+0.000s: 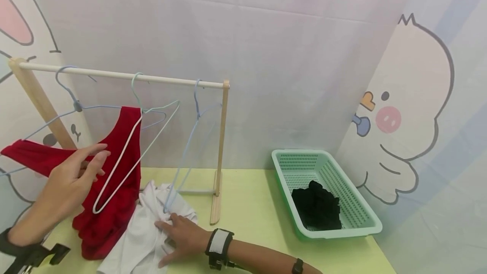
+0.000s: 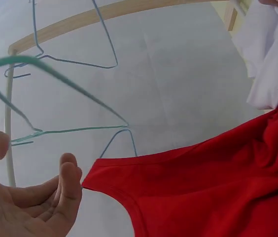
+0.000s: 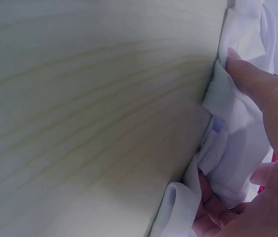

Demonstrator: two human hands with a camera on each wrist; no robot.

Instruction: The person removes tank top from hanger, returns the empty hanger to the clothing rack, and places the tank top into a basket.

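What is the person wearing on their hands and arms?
No gloves at all! By the left hand there's a black wrist strap with a dark gadget on it. By the right hand, another black strap has a pale patch. Further up that arm is a small black band, and no sleeve shows there.

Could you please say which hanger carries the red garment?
The leftmost blue hanger bears the red garment; the green hanger and rightmost blue hanger do not.

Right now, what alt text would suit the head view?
A person's right hand touches white cloth on a table, while the left hand hovers by a red top hanging on a rack. Two more hangers hang further right; a green basket holds black cloth.
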